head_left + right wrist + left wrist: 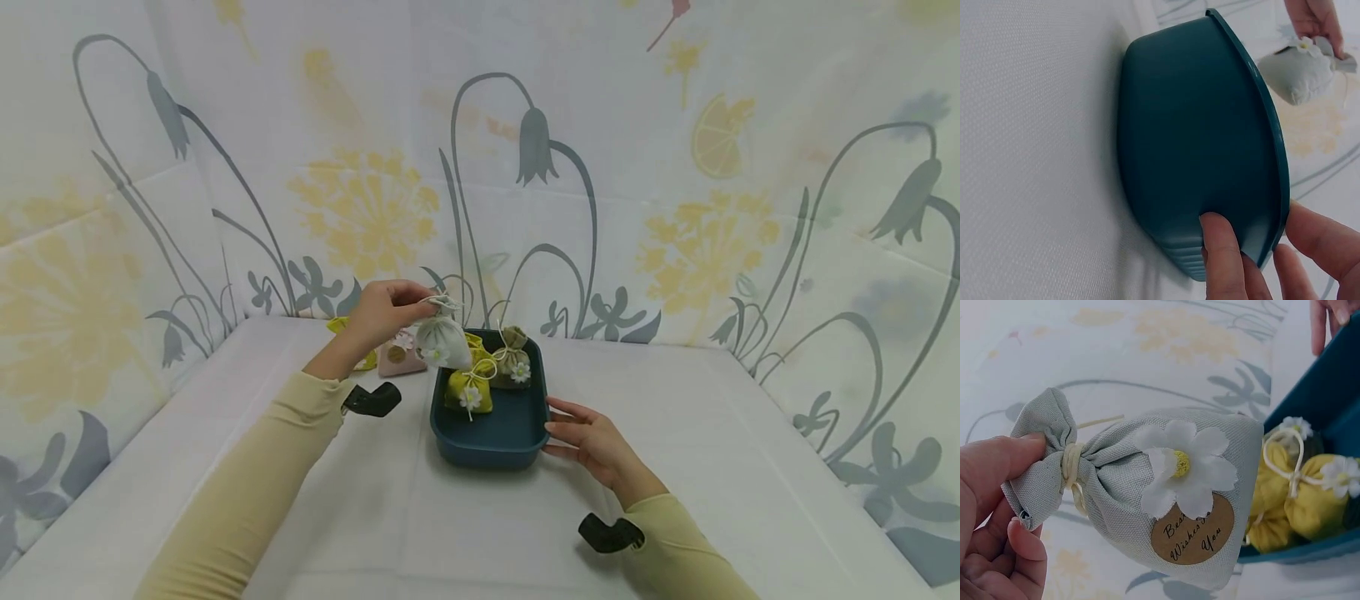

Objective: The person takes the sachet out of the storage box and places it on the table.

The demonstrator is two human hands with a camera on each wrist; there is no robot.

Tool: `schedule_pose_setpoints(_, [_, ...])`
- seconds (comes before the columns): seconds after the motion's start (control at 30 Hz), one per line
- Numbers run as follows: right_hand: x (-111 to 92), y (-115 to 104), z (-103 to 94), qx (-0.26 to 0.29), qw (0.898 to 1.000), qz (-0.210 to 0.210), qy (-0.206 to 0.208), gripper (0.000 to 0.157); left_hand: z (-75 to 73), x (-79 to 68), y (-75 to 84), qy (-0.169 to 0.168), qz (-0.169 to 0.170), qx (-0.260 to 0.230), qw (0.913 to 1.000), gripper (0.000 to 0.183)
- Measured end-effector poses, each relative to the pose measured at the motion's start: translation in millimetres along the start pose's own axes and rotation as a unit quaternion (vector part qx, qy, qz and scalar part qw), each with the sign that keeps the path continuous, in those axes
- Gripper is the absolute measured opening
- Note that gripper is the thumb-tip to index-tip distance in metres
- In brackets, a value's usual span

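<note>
Left hand (390, 310) pinches one pale grey bag (444, 340) by its neck, mid-frame in the head view, raised near the tub's upper-left edge; it bears one white flower (1186, 465) and one round label (1194, 540). Right hand (592, 442), fingers extended, touches the one blue tub (487, 457) at lower right. Inside show two yellow bags (468, 392) and one olive bag (513, 357); left of it, one pink bag (400, 360).
</note>
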State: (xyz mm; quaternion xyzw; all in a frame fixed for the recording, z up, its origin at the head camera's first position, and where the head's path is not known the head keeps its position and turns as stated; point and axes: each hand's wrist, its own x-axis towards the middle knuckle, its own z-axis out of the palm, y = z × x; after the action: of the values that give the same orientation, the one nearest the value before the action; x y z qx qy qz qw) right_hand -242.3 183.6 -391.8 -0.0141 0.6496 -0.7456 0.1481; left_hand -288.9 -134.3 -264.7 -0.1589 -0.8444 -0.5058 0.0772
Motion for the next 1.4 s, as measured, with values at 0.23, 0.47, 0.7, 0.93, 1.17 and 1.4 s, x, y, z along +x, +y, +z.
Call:
schedule_pose_setpoints(0.23, [-1, -1, -0.6, 0.002, 1.000, 0.001, 0.001, 0.056, -13.4, 0.4, -13.9, 0.013, -0.029, 0.017, 0.9993, 0.027])
schedule_pose_setpoints(0.47, [0, 1, -1.4, 0.004, 1.000, 0.000, -0.002, 0.056, -20.4, 1.8, -34.6, 0.017, -0.037, 0.026, 0.9988, 0.029])
schedule_pose_setpoints(0.7, [1, 2, -1.2, 0.002, 1.000, -0.005, -0.005, 0.056, -19.1, 0.7, -53.4, 0.025, -0.054, 0.039, 0.9974, 0.029])
schedule_pose_setpoints(0.93, [0, 2, -0.4, 0.002, 1.000, -0.008, -0.002, 0.056, -14.2, -2.2, -70.6, 0.028, -0.059, 0.043, 0.9970, 0.031])
schedule_pose_setpoints(1.17, [0, 2, -0.5, 0.005, 1.000, -0.005, -0.004, 0.057, -10.0, -2.0, -89.4, 0.040, -0.070, 0.048, 0.9956, 0.027])
schedule_pose_setpoints(1.4, [0, 3, -0.9, 0.004, 1.000, -0.005, -0.002, 0.056, -5.8, -4.4, -103.5, 0.048, -0.071, 0.062, 0.9944, 0.028])
